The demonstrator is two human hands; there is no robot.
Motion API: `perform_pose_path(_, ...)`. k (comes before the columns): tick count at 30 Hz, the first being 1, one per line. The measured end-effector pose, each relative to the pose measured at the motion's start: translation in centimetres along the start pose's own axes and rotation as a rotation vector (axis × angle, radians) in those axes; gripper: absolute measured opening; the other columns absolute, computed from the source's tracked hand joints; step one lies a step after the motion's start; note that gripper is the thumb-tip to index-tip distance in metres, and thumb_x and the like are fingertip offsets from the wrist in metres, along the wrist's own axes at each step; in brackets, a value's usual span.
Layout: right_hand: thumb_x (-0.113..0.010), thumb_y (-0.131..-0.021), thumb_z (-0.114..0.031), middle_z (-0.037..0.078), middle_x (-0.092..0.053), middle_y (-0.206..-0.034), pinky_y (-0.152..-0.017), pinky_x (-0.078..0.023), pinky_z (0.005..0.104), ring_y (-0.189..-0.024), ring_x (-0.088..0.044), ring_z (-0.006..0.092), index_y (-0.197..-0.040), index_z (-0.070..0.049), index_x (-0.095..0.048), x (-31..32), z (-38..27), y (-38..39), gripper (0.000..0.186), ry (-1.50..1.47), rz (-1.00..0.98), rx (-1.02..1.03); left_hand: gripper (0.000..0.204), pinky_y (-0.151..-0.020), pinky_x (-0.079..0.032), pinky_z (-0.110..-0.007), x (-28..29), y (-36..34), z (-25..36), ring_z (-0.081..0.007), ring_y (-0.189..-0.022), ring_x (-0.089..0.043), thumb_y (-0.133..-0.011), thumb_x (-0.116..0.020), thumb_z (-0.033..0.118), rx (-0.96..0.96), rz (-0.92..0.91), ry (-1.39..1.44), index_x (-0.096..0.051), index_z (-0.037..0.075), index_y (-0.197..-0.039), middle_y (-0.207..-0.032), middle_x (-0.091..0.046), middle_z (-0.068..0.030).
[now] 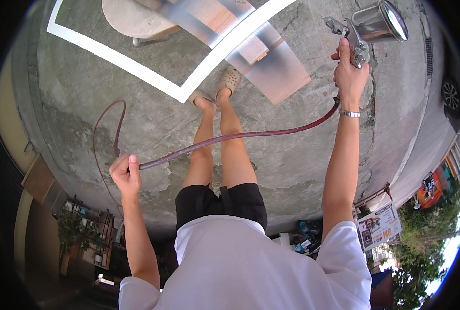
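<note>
My right hand (351,77), out at the upper right, is closed round the handle of a silver spray gun (350,36). The gun's shiny metal cup (380,23) points to the right. From below the handle a dark red hose (250,135) runs across in front of my legs to my left hand (125,174), whose fingers are wrapped round it. Past that hand the hose loops back over the concrete. Ahead of me is a white rectangular frame (137,66), its near corner close to my feet; its far side is cut off.
A board with brown and grey sprayed patches (281,70) lies partly beneath the frame. Next to it is a round pale stool (132,18). Potted plants (77,230) stand at the lower left, a printed sign (379,227) at the lower right. A car wheel (451,97) shows far right.
</note>
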State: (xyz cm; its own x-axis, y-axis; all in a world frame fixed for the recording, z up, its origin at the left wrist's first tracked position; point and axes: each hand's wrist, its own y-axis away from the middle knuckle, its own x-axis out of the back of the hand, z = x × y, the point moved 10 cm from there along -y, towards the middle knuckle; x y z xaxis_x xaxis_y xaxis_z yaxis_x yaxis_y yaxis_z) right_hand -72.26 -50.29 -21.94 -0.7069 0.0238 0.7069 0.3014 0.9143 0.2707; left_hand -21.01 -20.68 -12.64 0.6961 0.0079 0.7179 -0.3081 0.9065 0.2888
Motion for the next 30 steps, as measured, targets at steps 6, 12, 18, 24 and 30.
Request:
perform_pose_path(6, -0.073, -0.098, -0.037, 0.006, -0.070, -0.067, -0.059, -0.047, 0.0257, -0.063, -0.062, 0.0078, -0.100, 0.004, -0.076, -2.8, 0.3, 9.8, 0.040, -0.058, -0.260, -0.080, 0.045, -0.053, -0.022, -0.038, 0.9, -0.9, 0.1, -0.0207, -0.052, -0.029, -0.100, -0.061, 0.011, -0.034, 0.021, -0.011, -0.037, 0.000, -0.063, -0.057, -0.031, -0.0075)
perform_pose_path(12, -0.073, -0.097, -0.034, 0.008, -0.071, -0.068, -0.060, -0.049, 0.0283, -0.063, -0.065, 0.0109, -0.101, 0.004, -0.075, -3.5, -0.7, 11.4, 0.038, -0.063, -0.362, -0.075, 0.046, -0.053, -0.022, -0.038, 1.1, -1.7, 0.0, -0.0205, -0.052, -0.029, -0.100, -0.061, 0.011, -0.018, 0.017, -0.005, -0.037, -0.001, -0.063, -0.056, -0.031, -0.0077)
perform_pose_path(18, -0.071, -0.098, -0.039, 0.010, -0.071, -0.067, -0.063, -0.052, 0.0316, -0.064, -0.070, 0.0162, -0.097, 0.003, -0.076, -2.8, -1.0, 3.2, 0.042, 0.073, -0.102, 0.031, 0.045, -0.052, -0.023, -0.037, 0.4, -1.5, 0.7, -0.0168, -0.055, -0.030, -0.102, -0.059, 0.013, -0.063, -0.023, -0.043, -0.038, -0.001, -0.065, -0.057, -0.034, -0.0063)
perform_pose_path(24, -0.070, -0.097, -0.044, 0.008, -0.072, -0.067, -0.064, -0.053, 0.0326, -0.064, -0.069, 0.0174, -0.093, 0.001, -0.078, 0.7, -1.2, -3.6, 0.046, 0.100, 0.221, 0.078, 0.046, -0.052, -0.022, -0.038, 0.5, -1.0, 0.2, -0.0197, -0.053, -0.029, -0.099, -0.062, 0.014, -0.026, -0.006, 0.005, -0.037, -0.001, -0.064, -0.058, -0.031, -0.0080)
perform_pose_path(30, -0.071, -0.097, -0.043, 0.007, -0.073, -0.068, -0.062, -0.051, 0.0306, -0.060, -0.067, 0.0157, -0.088, 0.003, -0.077, 2.5, -2.0, -4.1, 0.047, -0.075, 0.282, 0.021, 0.045, -0.052, -0.022, -0.038, 0.6, -0.3, -0.4, -0.0198, -0.053, -0.029, -0.099, -0.062, 0.013, -0.009, 0.003, 0.012, -0.037, 0.000, -0.064, -0.058, -0.032, -0.0079)
